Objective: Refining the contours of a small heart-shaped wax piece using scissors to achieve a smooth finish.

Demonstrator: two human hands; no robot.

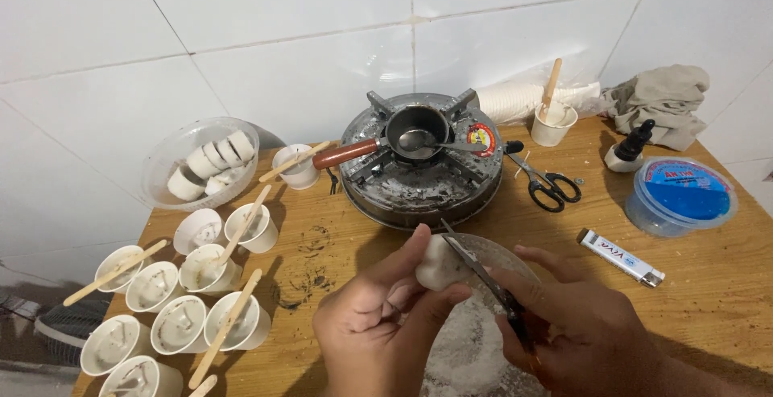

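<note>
A white wax lump (439,264) is gripped by the left hand (378,324) while a knife (483,280), clasped in the right hand (580,332), is pressed against it above a clear bowl (515,256). White cups (181,320) with wooden sticks are crowded at the left. Beyond, a gas stove (419,179) carrying a small pot (415,127) is flanked by scissors (547,181) and a lighter (620,258).

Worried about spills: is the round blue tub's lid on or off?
On. The blue tub at the table's right has its clear lid seated flat over the rim.

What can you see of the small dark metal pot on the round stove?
The small dark metal pot sits upright at the middle of the round grey metal stove, on its raised supports. It is round and open, without a lid. A straight reddish-brown handle points to the left in the picture. A metal spoon rests inside it, its shaft lying over the rim to the right. No hand touches it.
</note>
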